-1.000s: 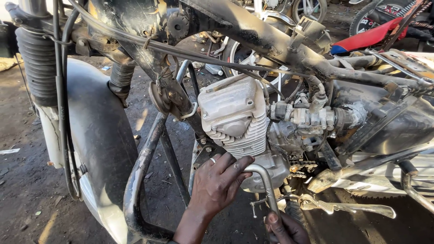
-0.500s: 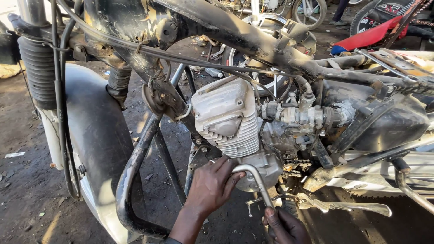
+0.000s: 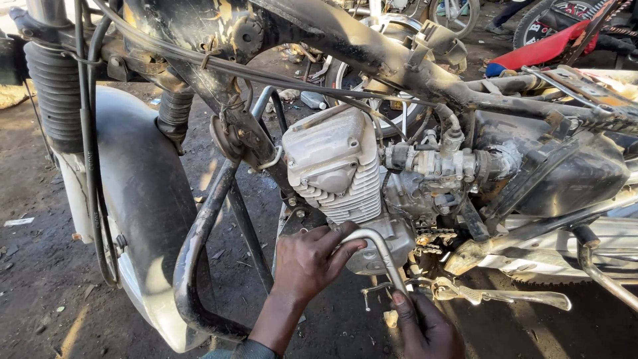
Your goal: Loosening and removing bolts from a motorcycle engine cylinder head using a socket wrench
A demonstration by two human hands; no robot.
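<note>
Ground (image 3: pixel 40 292): dark, oil-stained packed earth, seen to the left of and below the fingers (image 3: pixel 332 240) of the left hand. A pale scrap (image 3: pixel 18 221) is seen lying flat on it far to the left of the fingers, near the picture's edge. Small pale chips (image 3: pixel 61 309) and pebbles are scattered over the dirt below and left of the fingers. A light, crumpled piece of litter (image 3: pixel 314 100) lies on the ground well above the fingers, behind the frame tubes. A sunlit strip (image 3: pixel 70 332) is marked on the earth at lower left.
</note>
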